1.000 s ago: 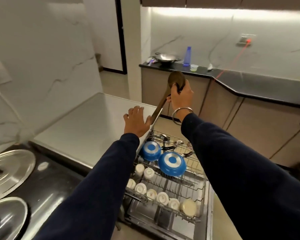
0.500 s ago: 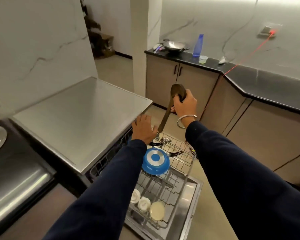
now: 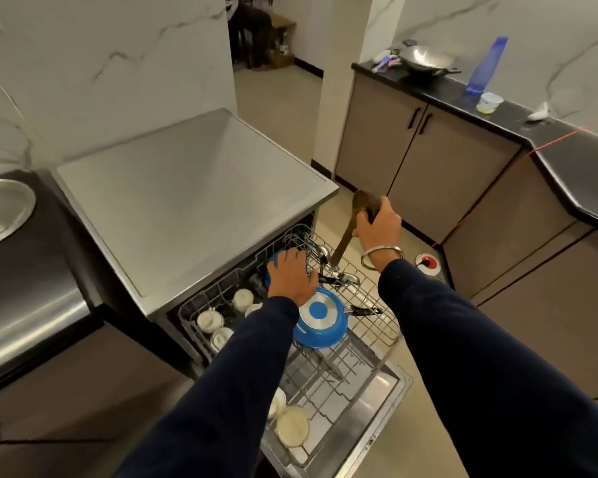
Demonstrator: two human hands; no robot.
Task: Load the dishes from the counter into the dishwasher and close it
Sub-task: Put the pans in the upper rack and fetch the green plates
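The right hand (image 3: pixel 377 224) is closed around the bowl end of a long brown wooden spoon (image 3: pixel 351 224), fingers wrapped over the top so only part of the bowl shows. The spoon hangs nearly upright, its long axis tilted slightly, handle pointing down and to the left into the far corner of the pulled-out wire upper rack (image 3: pixel 377 326) of the dishwasher (image 3: pixel 387 405), among metal utensils there. The left hand (image 3: pixel 290 276) lies palm down with its fingers straight and spread, resting on a blue pan (image 3: pixel 273 262) at the rack's back; whether it presses or only touches is unclear. Just nearer, a second blue pan with a silver base (image 3: pixel 320 322) sits upturned in the same rack, beside small white cups (image 3: pixel 208 319).
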